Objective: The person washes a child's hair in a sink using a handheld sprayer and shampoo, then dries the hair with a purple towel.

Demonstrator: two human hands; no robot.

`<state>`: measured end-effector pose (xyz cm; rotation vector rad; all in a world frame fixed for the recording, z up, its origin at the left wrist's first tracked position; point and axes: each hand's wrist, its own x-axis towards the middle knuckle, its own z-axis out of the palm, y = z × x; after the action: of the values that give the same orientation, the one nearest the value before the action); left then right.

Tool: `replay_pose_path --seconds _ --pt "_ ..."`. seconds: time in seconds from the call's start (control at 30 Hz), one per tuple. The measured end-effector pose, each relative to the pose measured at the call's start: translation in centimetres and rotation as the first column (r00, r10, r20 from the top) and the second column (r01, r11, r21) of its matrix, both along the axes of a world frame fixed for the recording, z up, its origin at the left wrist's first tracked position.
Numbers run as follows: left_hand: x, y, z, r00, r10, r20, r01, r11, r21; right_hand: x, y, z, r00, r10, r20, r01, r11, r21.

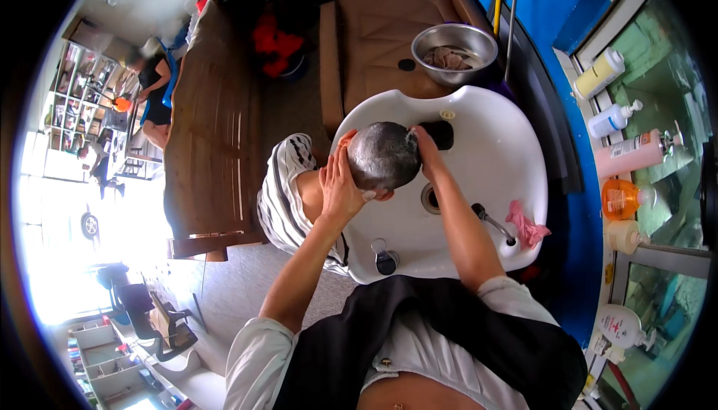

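A person in a black-and-white striped top leans over a white wash basin. The person's head has very short dark hair streaked with white lather. My left hand lies along the near left side of the head with its fingers stretched out, close to an ear. At the right side, my right hand rests against the top of the head, fingertips in a patch of foam and partly hidden. Neither hand holds a tool. Below my right forearm, a drain shows in the basin.
A faucet and pink cloth are at the basin's right. A black round fitting sits near its front rim. Behind stands a steel bowl; several pump bottles line the right ledge. A brown bench stands left.
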<state>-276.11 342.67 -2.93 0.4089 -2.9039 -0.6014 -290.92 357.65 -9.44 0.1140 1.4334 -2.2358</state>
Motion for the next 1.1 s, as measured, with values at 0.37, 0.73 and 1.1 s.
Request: replay_pose_path --seconds 0.37,0.73,1.1 --pt "-1.6 0.9 -0.1 0.998 0.057 -0.023 -0.054 0.992 0.113 -4.8 -1.0 -1.2 0.919 0.369 -0.142 -0.319 0.904 0.283" --pt "-2.5 1.5 1.5 0.998 0.067 -0.005 -0.065 0.986 0.155 -6.8 -1.5 -3.1 0.870 0.487 0.081 -0.493 0.865 0.097" --pt "-2.6 1.7 0.7 0.996 0.087 0.029 -0.089 0.993 0.082 -9.0 -3.4 -1.2 0.680 0.728 0.084 -0.713 0.630 0.307"
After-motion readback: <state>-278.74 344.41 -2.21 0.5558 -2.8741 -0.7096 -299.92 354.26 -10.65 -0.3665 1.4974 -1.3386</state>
